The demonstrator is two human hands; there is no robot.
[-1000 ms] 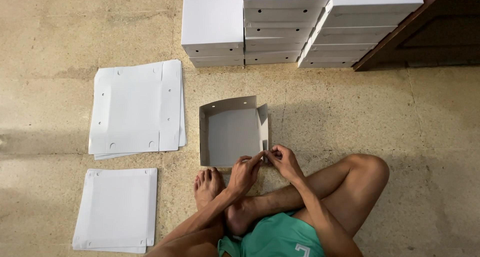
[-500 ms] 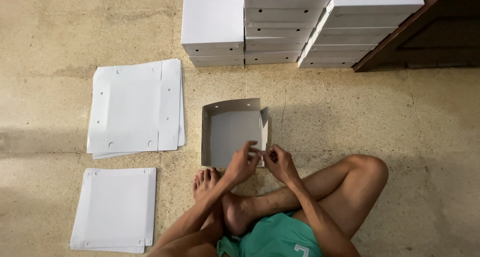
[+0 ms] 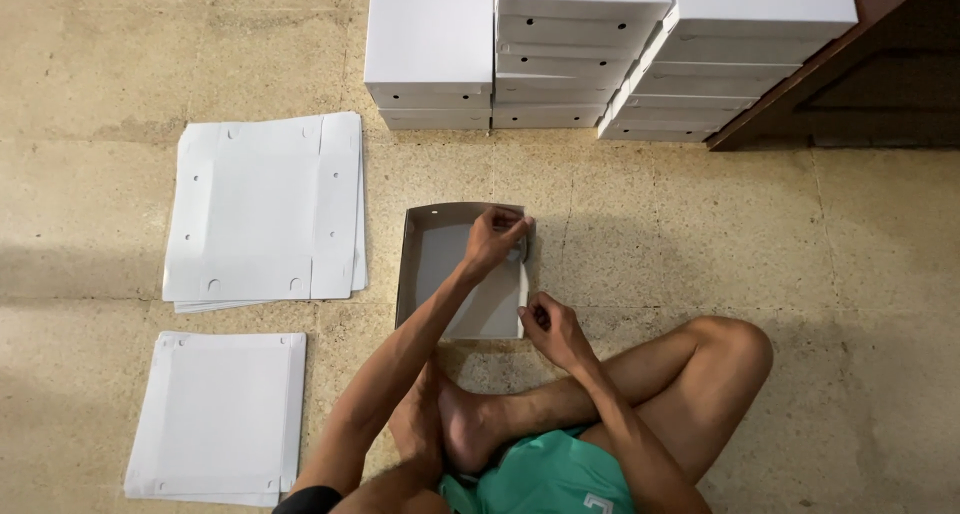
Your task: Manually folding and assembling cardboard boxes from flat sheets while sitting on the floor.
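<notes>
Sitting: a person cross-legged on the floor point(image 3: 700, 234), bare legs folded, green shorts at 6 o'clock.
Materials: the box point(image 3: 440, 264) is thin white card, grey-looking inside, a shallow open tray with raised walls; the floor is speckled beige stone tile.
Box place: on the floor at centre, just ahead of the feet, at 12 o'clock from the knees.
Left hand point(image 3: 495, 239): reaching across to the box's far right corner, at 1 o'clock of the tray, fingers curled closed on the upright wall there.
Right hand point(image 3: 550, 324): at the near right corner, 5 o'clock of the tray, fingertips pinched shut on the white flap of the right wall.
Change: half a second ago both hands worked close together at the near right corner; now the left hand has moved up to the far corner while the right stays near. The right wall now stands folded up along its length.
Flat sheets point(image 3: 260, 209): a pile of unfolded card blanks with punched holes at 10 o'clock; a second pile point(image 3: 220, 414) at 8 o'clock.
Stacks point(image 3: 600, 54): finished white boxes piled in columns at 12 o'clock, beside a dark wooden door point(image 3: 860, 84) at 2 o'clock.
</notes>
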